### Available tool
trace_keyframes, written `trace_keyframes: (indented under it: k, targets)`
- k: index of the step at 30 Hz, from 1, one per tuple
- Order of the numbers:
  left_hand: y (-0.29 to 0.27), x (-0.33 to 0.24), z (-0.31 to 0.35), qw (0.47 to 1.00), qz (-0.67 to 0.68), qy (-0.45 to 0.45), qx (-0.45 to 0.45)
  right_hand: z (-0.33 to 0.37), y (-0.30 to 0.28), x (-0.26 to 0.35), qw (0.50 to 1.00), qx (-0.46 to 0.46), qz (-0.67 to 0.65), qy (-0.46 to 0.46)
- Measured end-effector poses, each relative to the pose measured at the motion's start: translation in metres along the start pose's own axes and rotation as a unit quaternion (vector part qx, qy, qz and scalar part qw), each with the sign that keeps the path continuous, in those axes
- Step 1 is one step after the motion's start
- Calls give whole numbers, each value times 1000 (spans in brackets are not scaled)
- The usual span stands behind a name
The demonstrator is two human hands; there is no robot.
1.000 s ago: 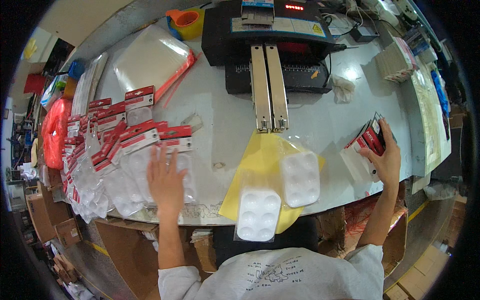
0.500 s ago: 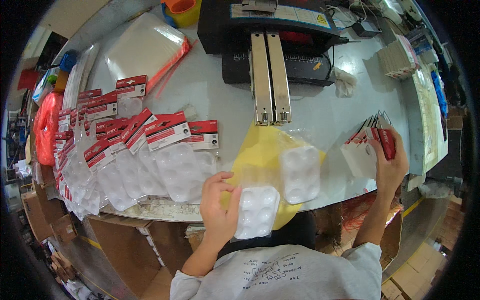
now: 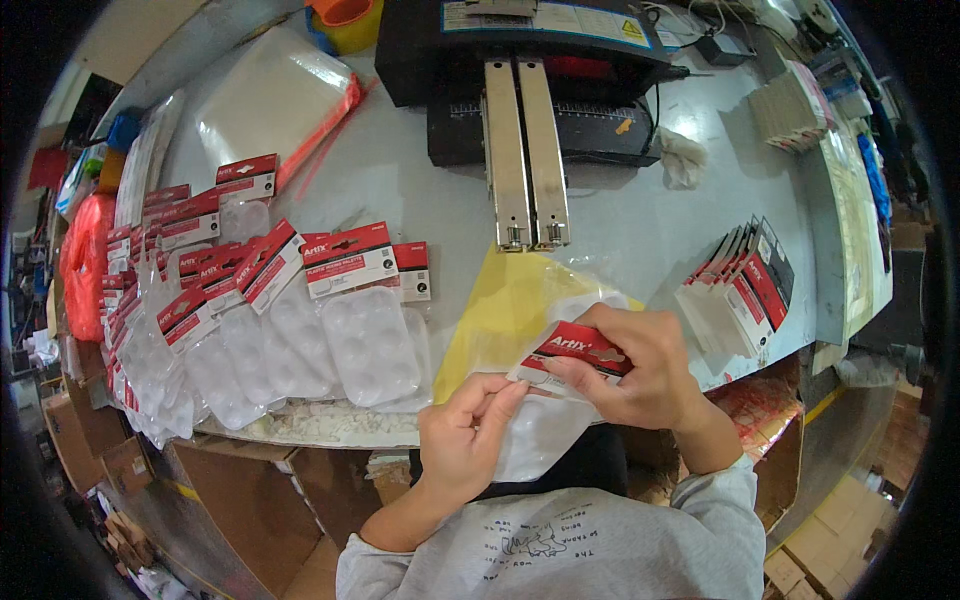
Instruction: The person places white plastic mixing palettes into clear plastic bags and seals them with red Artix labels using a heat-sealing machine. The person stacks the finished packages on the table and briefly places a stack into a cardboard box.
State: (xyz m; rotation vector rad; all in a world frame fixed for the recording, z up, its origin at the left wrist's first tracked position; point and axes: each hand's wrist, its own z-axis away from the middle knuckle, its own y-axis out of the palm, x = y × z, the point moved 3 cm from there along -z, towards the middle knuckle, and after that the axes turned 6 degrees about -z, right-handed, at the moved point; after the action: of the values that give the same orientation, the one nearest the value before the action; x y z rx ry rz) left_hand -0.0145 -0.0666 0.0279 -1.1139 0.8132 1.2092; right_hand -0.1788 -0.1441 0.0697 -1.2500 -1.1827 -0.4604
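Note:
In front of my body, my left hand [image 3: 466, 432] pinches the top of a clear bag with a white plastic paint palette [image 3: 540, 440] in it. My right hand [image 3: 645, 368] grips a red and white header card [image 3: 574, 343], its lower edge against the bag's top by my left fingertips. Another bagged palette lies mostly hidden behind the card and my right hand, on a yellow sheet [image 3: 482, 315]. To the right stands a fanned stack of header cards [image 3: 745, 290]. At the left lies a pile of carded palette packs [image 3: 370, 345], overlapping each other.
Two metal arms [image 3: 528, 160] reach toward me from a black machine [image 3: 530, 50] at the back of the table. A stack of clear bags [image 3: 275, 95] lies back left, a red plastic bag [image 3: 90, 270] at the far left. Crumpled plastic [image 3: 683, 160] sits right of the machine.
My right hand has come from the card stack to the middle with one header card. The left hand has moved slightly right and down, and the card now meets the bag.

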Motion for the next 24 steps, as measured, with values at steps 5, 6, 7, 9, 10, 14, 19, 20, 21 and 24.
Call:
trace_keyframes:
  k: [5,6,7,9,10,14,19,20,21,24]
  targets:
    - [-1,-4,-3,999,-33,31,15,6,0,-6,996,9,82,-24]
    - [-2,-5,-3,998,-43,48,15,6,0,-6,996,-7,75,-44]
    - [-2,-6,-4,996,-58,59,18,7,1,-8,995,-24,78,-57]
    - [-1,-6,-5,992,-95,76,23,6,3,-11,994,-41,77,-63]
    - [-1,-7,-5,991,-90,90,25,4,4,-14,995,-41,75,-56]
    - [-6,-2,-4,992,-75,94,-42,4,-7,-16,989,-97,47,-104]
    - [-13,15,-9,986,40,23,-162,33,-7,-40,905,39,-261,334]
    - [-12,17,-11,985,39,32,-162,38,-5,-40,893,32,-307,327]
    - [-12,19,-12,985,49,27,-161,42,-1,-42,876,35,-345,334]
    - [-12,22,-12,984,72,23,-159,50,7,-48,865,7,-358,351]
